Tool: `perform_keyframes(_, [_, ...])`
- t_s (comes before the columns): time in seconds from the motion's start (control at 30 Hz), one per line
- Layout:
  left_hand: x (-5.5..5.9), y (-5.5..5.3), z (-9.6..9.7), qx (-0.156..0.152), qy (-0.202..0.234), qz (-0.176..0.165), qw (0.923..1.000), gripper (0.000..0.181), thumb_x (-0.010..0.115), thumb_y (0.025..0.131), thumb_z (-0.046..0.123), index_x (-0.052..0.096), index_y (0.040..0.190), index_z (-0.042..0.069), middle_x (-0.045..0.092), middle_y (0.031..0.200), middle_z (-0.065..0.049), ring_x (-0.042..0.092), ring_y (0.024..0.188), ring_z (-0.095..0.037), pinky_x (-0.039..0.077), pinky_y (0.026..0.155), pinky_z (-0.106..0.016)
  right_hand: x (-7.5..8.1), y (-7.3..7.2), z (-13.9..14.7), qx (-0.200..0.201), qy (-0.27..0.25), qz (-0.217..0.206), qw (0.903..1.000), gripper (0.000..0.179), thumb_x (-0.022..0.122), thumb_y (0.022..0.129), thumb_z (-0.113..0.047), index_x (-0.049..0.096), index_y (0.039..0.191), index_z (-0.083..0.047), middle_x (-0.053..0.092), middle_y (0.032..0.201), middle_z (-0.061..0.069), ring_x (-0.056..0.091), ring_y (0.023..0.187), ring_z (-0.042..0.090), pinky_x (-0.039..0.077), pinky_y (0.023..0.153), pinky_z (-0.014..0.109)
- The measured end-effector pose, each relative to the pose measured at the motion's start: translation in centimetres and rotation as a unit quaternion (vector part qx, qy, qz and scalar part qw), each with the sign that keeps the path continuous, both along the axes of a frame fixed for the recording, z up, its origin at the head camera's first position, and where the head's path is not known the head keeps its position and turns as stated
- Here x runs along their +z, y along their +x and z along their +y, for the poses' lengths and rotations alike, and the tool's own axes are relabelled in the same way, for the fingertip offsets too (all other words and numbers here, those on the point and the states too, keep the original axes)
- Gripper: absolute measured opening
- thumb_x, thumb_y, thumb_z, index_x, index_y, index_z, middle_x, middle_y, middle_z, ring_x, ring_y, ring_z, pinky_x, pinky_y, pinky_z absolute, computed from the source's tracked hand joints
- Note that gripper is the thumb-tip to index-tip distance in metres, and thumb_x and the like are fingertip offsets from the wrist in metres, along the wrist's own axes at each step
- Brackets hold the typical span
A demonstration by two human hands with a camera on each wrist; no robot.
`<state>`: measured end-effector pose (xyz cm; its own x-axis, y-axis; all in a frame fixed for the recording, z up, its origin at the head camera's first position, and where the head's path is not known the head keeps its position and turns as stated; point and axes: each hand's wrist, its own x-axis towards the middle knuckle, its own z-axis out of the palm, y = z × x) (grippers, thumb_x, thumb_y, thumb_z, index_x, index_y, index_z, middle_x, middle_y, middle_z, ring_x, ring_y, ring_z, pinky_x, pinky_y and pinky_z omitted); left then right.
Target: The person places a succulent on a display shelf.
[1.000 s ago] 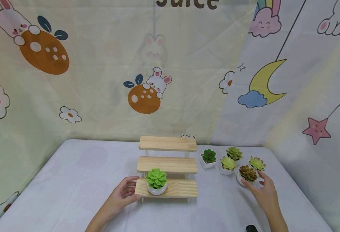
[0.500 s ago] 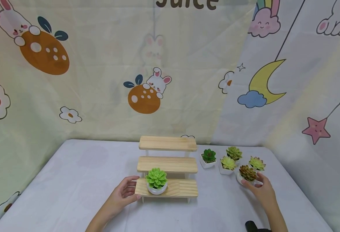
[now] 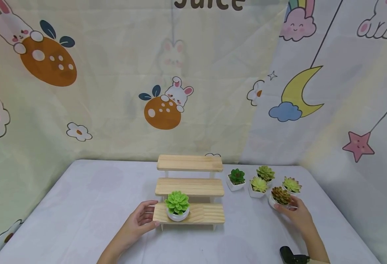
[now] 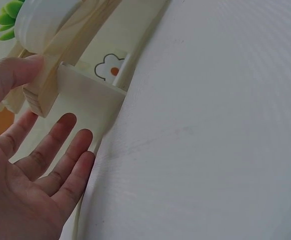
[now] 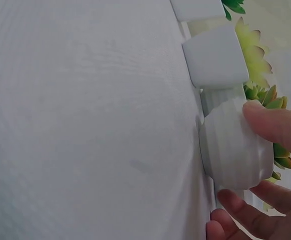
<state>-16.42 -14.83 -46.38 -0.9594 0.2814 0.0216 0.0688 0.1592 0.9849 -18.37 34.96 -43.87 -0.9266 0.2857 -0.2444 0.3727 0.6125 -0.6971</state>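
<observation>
A three-tier wooden display stand (image 3: pixel 208 213) stands mid-table. On its lowest shelf sits a bright green potted succulent (image 3: pixel 177 202) in a round white pot. My left hand (image 3: pixel 139 220) holds the left end of that shelf, the thumb on its front corner and the index finger beside the end; the other fingers are spread in the left wrist view. At the right, my right hand (image 3: pixel 298 215) grips a brownish potted succulent (image 3: pixel 280 195). In the right wrist view, the thumb presses one side of its ribbed white pot (image 5: pixel 235 150), with fingertips at the opposite side. The pot appears to stand on the cloth.
A dark green succulent (image 3: pixel 237 177) stands right of the stand. Two lighter ones, a yellow-green succulent (image 3: pixel 258 184) and an olive one (image 3: pixel 265 173), are beside it. Another pale succulent (image 3: pixel 291 184) is behind the brown one. Printed fabric (image 3: pixel 114 91) hangs behind the table.
My right hand has drawn in slightly closer around the brownish succulent's pot. A black object at the right wrist shows more. The left hand and the stand stay put; the head view has shifted slightly.
</observation>
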Motion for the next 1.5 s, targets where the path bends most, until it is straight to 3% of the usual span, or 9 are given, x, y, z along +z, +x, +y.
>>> perform_keyframes(0.27, [0.1,0.3,0.0,-0.006,0.007,0.019,0.9998,0.060,0.069,0.082,0.010,0.039,0.133,0.002,0.054,0.116,-0.019,0.056,0.097,-0.011,0.047,0.085,-0.022,-0.1,-0.4,0.2,0.021,0.023,-0.007,0.9995,0.103,0.059,0.085,-0.052,0.004,0.142,0.014,0.027,0.135,0.037,0.034,0.122,0.048,0.033,0.099,0.057])
perform_keyframes(0.4, [0.3,0.4,0.1,-0.001,0.007,0.009,0.9999,0.060,0.070,0.081,0.011,0.040,0.133,0.003,0.055,0.116,-0.017,0.056,0.097,-0.012,0.046,0.085,-0.022,-0.1,-0.6,0.3,0.033,0.032,-0.006,0.9989,0.103,0.059,0.085,-0.052,0.006,0.140,0.016,0.027,0.135,0.039,0.036,0.121,0.049,0.034,0.098,0.057])
perform_keyframes(0.83, [0.5,0.5,0.2,-0.006,0.006,0.011,0.9999,0.062,0.070,0.081,0.010,0.039,0.134,0.002,0.053,0.118,-0.020,0.055,0.098,-0.015,0.046,0.085,-0.022,0.0,-0.3,0.0,0.023,0.062,0.007,0.9978,0.104,0.062,0.082,-0.054,0.013,0.139,0.017,0.037,0.127,0.039,0.043,0.112,0.046,0.040,0.091,0.055])
perform_keyframes(1.17, [0.6,0.6,0.2,-0.001,0.001,0.010,1.0000,0.061,0.070,0.081,0.011,0.040,0.133,0.003,0.053,0.117,-0.020,0.055,0.097,-0.013,0.046,0.085,-0.022,0.7,0.1,-0.3,0.012,0.066,-0.007,0.9977,0.106,0.060,0.082,-0.057,0.011,0.139,0.018,0.032,0.131,0.040,0.039,0.117,0.049,0.039,0.093,0.056])
perform_keyframes(1.5, [0.6,0.6,0.3,0.002,-0.002,0.007,1.0000,0.060,0.070,0.081,0.011,0.040,0.133,0.004,0.054,0.117,-0.019,0.055,0.097,-0.014,0.046,0.085,-0.022,2.1,1.0,-1.0,0.013,0.068,-0.001,0.9976,0.107,0.059,0.081,-0.060,0.011,0.139,0.017,0.035,0.128,0.037,0.040,0.114,0.045,0.045,0.082,0.048])
